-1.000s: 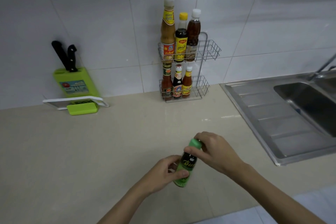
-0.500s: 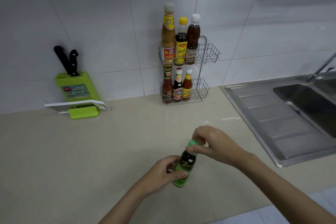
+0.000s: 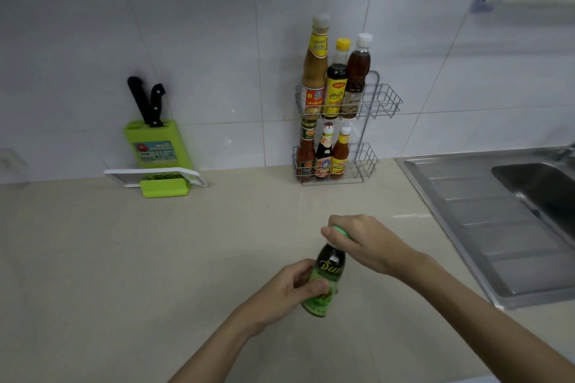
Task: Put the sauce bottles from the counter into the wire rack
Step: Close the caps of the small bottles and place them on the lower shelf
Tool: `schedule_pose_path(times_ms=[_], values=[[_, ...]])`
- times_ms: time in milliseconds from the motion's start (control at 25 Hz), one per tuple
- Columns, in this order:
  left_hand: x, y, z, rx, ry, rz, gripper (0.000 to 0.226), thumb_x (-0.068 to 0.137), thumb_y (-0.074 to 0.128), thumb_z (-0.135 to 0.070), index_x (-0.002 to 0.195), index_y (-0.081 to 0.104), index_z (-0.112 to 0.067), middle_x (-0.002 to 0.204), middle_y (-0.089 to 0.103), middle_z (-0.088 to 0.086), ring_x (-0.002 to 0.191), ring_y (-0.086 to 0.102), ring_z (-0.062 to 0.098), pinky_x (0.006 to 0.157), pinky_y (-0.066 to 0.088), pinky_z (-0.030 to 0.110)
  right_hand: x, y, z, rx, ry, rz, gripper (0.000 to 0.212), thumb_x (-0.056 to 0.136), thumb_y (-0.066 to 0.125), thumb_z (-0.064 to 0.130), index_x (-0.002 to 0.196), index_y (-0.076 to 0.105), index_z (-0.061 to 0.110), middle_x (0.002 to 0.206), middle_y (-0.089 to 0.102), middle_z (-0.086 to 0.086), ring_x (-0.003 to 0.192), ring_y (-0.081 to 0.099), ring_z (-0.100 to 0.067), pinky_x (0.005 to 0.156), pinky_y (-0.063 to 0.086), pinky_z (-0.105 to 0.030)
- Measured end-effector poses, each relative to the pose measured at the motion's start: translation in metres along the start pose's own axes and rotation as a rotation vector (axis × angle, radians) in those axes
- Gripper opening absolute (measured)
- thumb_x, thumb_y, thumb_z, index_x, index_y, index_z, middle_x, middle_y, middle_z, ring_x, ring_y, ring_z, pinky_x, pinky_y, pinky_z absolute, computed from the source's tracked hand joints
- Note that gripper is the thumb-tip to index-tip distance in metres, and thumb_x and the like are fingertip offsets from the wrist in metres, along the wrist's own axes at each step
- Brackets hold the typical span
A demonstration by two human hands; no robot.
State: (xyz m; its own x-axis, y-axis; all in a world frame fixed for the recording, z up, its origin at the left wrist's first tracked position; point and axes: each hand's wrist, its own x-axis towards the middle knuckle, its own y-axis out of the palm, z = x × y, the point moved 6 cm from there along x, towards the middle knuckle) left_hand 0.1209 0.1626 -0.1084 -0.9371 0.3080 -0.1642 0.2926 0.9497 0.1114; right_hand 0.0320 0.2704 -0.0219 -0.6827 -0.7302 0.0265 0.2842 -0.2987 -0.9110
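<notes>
A dark sauce bottle with a green label and green cap [image 3: 328, 270] stands at the front middle of the beige counter. My left hand [image 3: 287, 287] wraps its lower body. My right hand [image 3: 362, 241] grips the cap from above. Against the tiled wall stands a two-tier wire rack [image 3: 381, 102]. Its upper tier holds three tall bottles [image 3: 336, 84]. Three small bottles [image 3: 323, 154] fill the left part of the lower tier. The right part of each tier has no bottle in it.
A green knife block [image 3: 157, 146] with two black-handled knives leans on the wall at the left, with a white board and green piece [image 3: 165, 186] in front. A steel sink with drainboard [image 3: 504, 227] borders the counter on the right.
The view has tilted, so the rack and knife block sit lower in frame. Both hands keep their hold on the green-labelled bottle, which stays at about the same spot on the counter.
</notes>
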Motion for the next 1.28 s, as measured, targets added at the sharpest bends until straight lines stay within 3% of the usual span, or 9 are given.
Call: schedule_pose_path(times_ms=[160, 400, 480, 560, 640, 760, 920, 1040, 1280], values=[[0.007, 0.0, 0.005, 0.081, -0.009, -0.061, 0.036, 0.089, 0.064, -0.033, 0.114, 0.059, -0.007, 0.099, 0.066, 0.0, 0.093, 0.059, 0.014, 0.086, 0.046, 0.032, 0.003, 0.009, 0.003, -0.394, 0.001, 0.064, 0.028, 0.088, 0.054, 0.012, 0.113, 0.049, 0.001, 0.096, 0.06, -0.018, 0.07, 0.06, -0.038, 0.056, 0.046, -0.039], [0.014, 0.008, 0.016, 0.255, -0.005, -0.132, 0.042, 0.079, 0.064, -0.056, 0.109, 0.064, -0.026, 0.091, 0.072, -0.012, 0.084, 0.066, 0.003, 0.076, 0.049, 0.023, 0.008, 0.021, -0.014, -0.612, 0.046, 0.208, 0.034, 0.093, 0.051, 0.013, 0.124, 0.042, 0.003, 0.108, 0.06, -0.02, 0.09, 0.061, -0.04, 0.071, 0.052, -0.045], [0.018, 0.008, 0.018, 0.192, -0.025, -0.128, 0.041, 0.08, 0.067, -0.051, 0.108, 0.066, -0.022, 0.093, 0.073, -0.008, 0.086, 0.066, 0.005, 0.078, 0.05, 0.024, 0.005, 0.021, -0.03, -0.333, 0.16, 0.285, 0.011, 0.098, 0.047, 0.026, 0.104, 0.053, 0.019, 0.102, 0.062, -0.018, 0.088, 0.062, -0.035, 0.071, 0.051, -0.039], [0.025, -0.002, 0.013, 0.031, -0.027, -0.137, 0.036, 0.084, 0.071, -0.036, 0.108, 0.067, -0.01, 0.092, 0.073, -0.004, 0.085, 0.065, 0.007, 0.075, 0.051, 0.018, -0.004, 0.021, -0.044, 0.383, 0.359, 0.257, 0.019, 0.095, 0.051, 0.044, 0.089, 0.056, 0.027, 0.095, 0.062, -0.012, 0.081, 0.061, -0.025, 0.065, 0.051, -0.031], [0.036, -0.013, 0.004, -0.047, -0.033, -0.132, 0.035, 0.084, 0.07, -0.026, 0.107, 0.066, 0.0, 0.092, 0.072, 0.001, 0.083, 0.065, 0.008, 0.07, 0.051, 0.015, -0.008, 0.021, -0.052, 0.864, 0.371, 0.165, 0.034, 0.088, 0.059, 0.046, 0.103, 0.058, 0.015, 0.1, 0.063, -0.015, 0.084, 0.064, -0.02, 0.07, 0.056, -0.027], [0.056, -0.026, -0.006, 0.031, -0.032, -0.209, 0.028, 0.084, 0.07, -0.021, 0.101, 0.069, 0.001, 0.089, 0.073, 0.005, 0.081, 0.065, 0.011, 0.07, 0.052, 0.019, -0.001, 0.033, -0.076, 1.042, 0.433, -0.005, 0.031, 0.091, 0.059, 0.036, 0.109, 0.056, 0.011, 0.111, 0.063, -0.021, 0.095, 0.068, -0.023, 0.075, 0.06, -0.035], [0.075, -0.081, -0.01, 0.049, 0.079, -0.751, 0.007, 0.086, 0.064, 0.003, 0.085, 0.065, -0.004, 0.087, 0.069, 0.013, 0.083, 0.063, 0.023, 0.08, 0.051, 0.034, 0.014, 0.042, -0.14, 1.262, 0.763, -0.557, 0.032, 0.095, 0.056, 0.023, 0.112, 0.054, -0.004, 0.116, 0.062, -0.03, 0.09, 0.067, -0.032, 0.084, 0.056, -0.042], [0.1, -0.113, -0.006, -0.078, 0.064, -0.834, 0.017, 0.087, 0.059, 0.01, 0.078, 0.061, -0.005, 0.078, 0.064, 0.014, 0.079, 0.06, 0.029, 0.078, 0.053, 0.039, 0.02, 0.039, -0.192, 1.512, 0.927, -0.922, 0.039, 0.097, 0.052, 0.021, 0.117, 0.051, -0.012, 0.114, 0.061, -0.029, 0.084, 0.064, -0.036, 0.09, 0.05, -0.042], [0.159, -0.164, 0.009, -0.182, -0.014, -0.829, 0.014, 0.095, 0.049, 0.004, 0.086, 0.059, 0.002, 0.098, 0.062, 0.028, 0.081, 0.063, 0.029, 0.065, 0.06, 0.019, 0.075, -0.002, -0.261, 1.337, 0.913, -1.19, 0.033, 0.094, 0.059, 0.016, 0.116, 0.052, -0.007, 0.123, 0.056, -0.031, 0.104, 0.06, -0.035, 0.093, 0.051, -0.045]])
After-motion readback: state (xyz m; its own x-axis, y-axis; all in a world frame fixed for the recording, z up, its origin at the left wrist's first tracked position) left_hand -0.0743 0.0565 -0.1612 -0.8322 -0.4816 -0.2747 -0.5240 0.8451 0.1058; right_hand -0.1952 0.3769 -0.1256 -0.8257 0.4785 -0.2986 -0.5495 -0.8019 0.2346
